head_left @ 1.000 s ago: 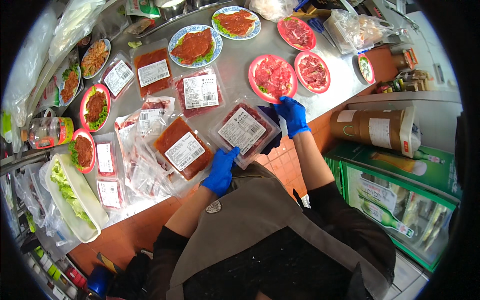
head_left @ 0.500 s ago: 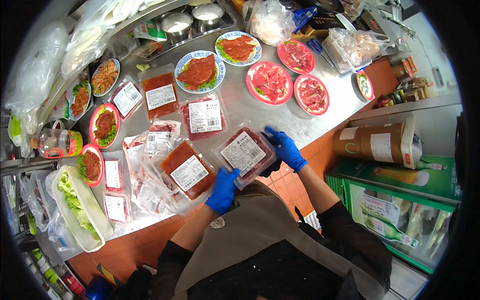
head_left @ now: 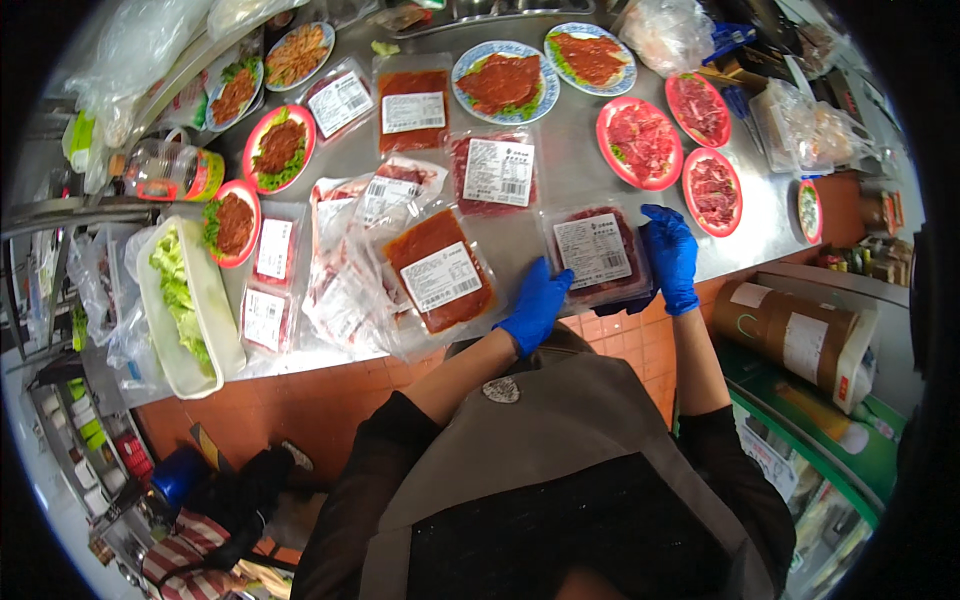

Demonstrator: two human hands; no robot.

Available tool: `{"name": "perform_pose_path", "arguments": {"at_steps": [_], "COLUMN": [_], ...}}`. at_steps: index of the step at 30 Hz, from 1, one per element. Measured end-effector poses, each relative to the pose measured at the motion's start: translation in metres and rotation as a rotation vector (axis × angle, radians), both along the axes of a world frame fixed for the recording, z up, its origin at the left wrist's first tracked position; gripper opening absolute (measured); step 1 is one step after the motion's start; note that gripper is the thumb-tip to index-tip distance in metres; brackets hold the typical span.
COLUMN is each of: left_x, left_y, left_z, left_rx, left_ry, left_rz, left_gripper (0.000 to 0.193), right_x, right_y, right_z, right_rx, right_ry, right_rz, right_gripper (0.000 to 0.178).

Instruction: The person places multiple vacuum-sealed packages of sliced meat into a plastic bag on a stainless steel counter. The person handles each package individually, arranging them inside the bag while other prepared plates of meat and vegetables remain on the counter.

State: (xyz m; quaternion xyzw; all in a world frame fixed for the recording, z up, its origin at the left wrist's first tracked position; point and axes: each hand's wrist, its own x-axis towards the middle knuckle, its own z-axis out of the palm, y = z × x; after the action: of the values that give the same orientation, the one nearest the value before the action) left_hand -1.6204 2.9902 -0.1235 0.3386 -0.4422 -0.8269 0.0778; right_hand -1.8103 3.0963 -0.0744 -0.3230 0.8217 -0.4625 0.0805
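Note:
A sealed clear pack of red meat (head_left: 597, 252) with a white label lies at the front edge of the steel table, between my blue-gloved hands. My left hand (head_left: 540, 308) grips its lower left corner, thumb against the film. My right hand (head_left: 669, 262) closes around its right edge; some of those fingers are hidden beneath the pack. Just left lies a pack of orange-red marinated meat (head_left: 441, 270), and behind that another labelled red meat pack (head_left: 493, 172). Bagged meat (head_left: 345, 300) lies partly under the marinated pack.
Pink plates of sliced meat (head_left: 640, 143) stand at the back right, blue-rimmed plates (head_left: 506, 82) at the back. At left are smaller meat packs (head_left: 274, 250), a lettuce bin (head_left: 222, 345) and an oil bottle (head_left: 172, 170). A brown cylindrical container (head_left: 780, 325) stands off the table's right end.
The view has turned, so the table things appear shifted right and up. The held pack now looks more level, still between both hands at the table edge.

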Motion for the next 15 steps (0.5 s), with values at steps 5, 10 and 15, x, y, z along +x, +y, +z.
{"name": "perform_pose_path", "arguments": {"at_steps": [5,10,15], "left_x": [0.032,0.092,0.158], "left_y": [-0.012,-0.024,-0.038], "left_z": [0.046,0.069,0.057], "left_rx": [-0.44,-0.94,-1.154], "left_ry": [-0.184,-0.203,-0.644], "left_rz": [-0.204,0.06,0.372], "left_gripper": [0.029,0.013,0.028], "right_x": [0.048,0.092,0.127], "right_y": [-0.068,-0.119,-0.14], "right_z": [0.025,0.006,-0.027], "right_rx": [-0.007,0.072,0.194], "right_ry": [-0.13,-0.627,-0.523], "right_rz": [0.316,0.656,0.687], "right_gripper": [0.02,0.019,0.02]}}
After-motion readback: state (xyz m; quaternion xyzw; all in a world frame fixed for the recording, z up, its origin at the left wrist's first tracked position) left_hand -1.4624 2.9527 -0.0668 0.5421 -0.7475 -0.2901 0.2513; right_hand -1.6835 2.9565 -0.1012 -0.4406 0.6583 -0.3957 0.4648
